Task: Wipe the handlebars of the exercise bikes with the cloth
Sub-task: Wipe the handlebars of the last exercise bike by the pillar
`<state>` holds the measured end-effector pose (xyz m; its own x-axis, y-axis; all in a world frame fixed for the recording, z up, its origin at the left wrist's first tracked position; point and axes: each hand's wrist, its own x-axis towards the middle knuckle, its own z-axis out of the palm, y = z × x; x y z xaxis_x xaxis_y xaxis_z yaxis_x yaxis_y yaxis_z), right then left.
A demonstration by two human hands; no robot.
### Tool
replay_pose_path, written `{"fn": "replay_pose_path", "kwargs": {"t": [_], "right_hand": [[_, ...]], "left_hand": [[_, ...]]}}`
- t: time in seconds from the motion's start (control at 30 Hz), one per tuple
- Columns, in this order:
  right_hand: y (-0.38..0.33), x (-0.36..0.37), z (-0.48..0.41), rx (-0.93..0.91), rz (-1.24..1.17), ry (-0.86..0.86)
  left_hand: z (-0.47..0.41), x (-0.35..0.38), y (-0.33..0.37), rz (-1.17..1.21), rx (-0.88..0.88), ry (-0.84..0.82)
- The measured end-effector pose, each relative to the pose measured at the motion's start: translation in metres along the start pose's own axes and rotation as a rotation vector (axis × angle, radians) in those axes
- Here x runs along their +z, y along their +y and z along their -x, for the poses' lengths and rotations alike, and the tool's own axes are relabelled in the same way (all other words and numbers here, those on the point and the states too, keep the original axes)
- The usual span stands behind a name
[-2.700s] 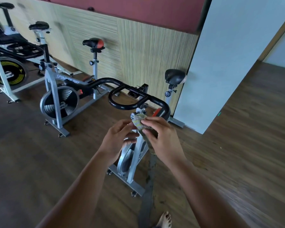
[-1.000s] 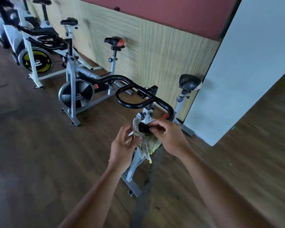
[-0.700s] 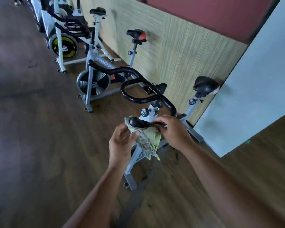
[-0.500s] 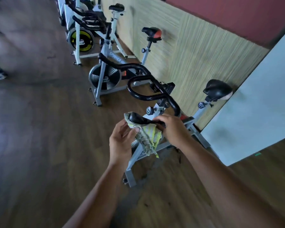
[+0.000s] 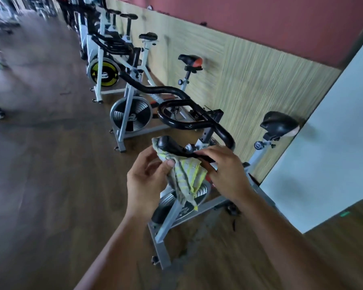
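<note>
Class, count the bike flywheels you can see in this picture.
3: nearest flywheel behind the cloth, grey flywheel next along, yellow-ringed flywheel beyond. Farther ones may be hidden.

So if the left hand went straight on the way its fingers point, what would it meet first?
The left hand points up and right and pinches the cloth, so it meets that first; just beyond is the bar end. Nothing else seems to lie between, though depth is unclear.
</note>
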<state>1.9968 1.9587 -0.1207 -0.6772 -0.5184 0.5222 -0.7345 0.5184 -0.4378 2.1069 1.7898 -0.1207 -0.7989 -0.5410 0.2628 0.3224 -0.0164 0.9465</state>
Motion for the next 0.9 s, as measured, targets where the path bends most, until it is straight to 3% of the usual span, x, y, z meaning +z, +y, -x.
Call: {"fn": "replay_pose_path", "kwargs": {"t": [0.3,0.47,0.73,0.9], "right_hand": [[0.012,0.029,0.016,-0.160,-0.033,0.232],[0.025,0.038,0.018,-0.299,0.051,0.328],[0.042,0.040,0.013,-0.438,0.052,0.358],[0.042,0.037,0.012,-0.409,-0.016,0.311]], "left_hand": [[-0.007,0.003,-0.038,0.125,0.299,-0.041],[-0.016,0.005,-0.063,0.069,0.485,-0.034],[-0.015,0.032,-0.110,0.152,0.608,-0.053],[-0.016,0.034,-0.109,0.247,0.635,0.085]]}}
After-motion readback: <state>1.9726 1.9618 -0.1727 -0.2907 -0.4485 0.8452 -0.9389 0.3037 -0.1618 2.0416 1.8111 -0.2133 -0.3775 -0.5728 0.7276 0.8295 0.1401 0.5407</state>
